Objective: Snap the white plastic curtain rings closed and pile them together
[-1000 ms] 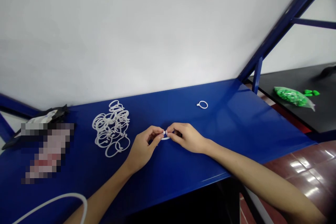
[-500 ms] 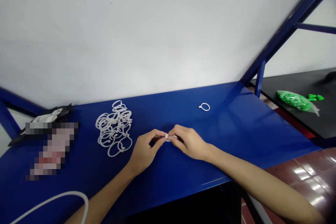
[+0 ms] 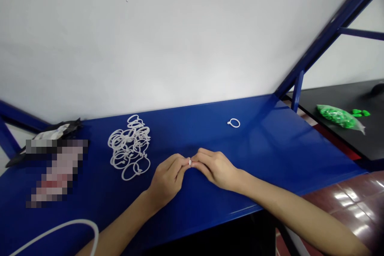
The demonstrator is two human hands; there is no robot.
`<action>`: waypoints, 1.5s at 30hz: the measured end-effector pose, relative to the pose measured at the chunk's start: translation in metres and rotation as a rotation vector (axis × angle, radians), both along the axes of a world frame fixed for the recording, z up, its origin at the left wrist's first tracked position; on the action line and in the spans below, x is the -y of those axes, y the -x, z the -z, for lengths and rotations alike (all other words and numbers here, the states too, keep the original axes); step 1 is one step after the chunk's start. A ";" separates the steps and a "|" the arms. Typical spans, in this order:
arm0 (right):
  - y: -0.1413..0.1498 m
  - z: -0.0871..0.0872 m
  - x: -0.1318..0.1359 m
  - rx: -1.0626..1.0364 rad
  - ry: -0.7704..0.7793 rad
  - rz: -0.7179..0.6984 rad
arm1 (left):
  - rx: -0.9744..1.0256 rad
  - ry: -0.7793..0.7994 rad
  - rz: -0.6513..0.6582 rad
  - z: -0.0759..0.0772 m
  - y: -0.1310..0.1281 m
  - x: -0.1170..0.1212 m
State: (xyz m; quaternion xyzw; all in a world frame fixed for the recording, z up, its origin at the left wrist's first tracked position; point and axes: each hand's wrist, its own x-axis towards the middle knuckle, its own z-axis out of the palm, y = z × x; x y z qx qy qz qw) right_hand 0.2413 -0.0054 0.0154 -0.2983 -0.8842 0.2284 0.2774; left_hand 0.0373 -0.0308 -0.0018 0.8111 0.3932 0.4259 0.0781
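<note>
Our left hand (image 3: 168,178) and right hand (image 3: 219,170) meet above the blue table (image 3: 270,144), thumb and fingertips of each closed on one small white piece (image 3: 190,163). We take it for the fastening end of a ring; our fingers hide the rest, so we cannot tell whether its ends are joined.

From this piece, a heap of white rings (image 3: 129,150) lies between nine and ten o'clock, many with little ends sticking out. A single white ring (image 3: 229,123) lies apart between one and two o'clock, and its loop looks complete.

By this layout we judge the work to be early: one ring apart looks done, one is in hand, and the heap looks like what is left, though its fastenings are too small for us to be sure.

Farther out, a bag of green pieces (image 3: 340,118) lies between two and three o'clock on a black table (image 3: 327,90).
</note>
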 end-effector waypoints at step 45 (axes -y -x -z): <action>-0.005 0.000 -0.014 -0.085 0.118 0.088 | 0.356 0.813 0.024 -0.016 0.007 -0.011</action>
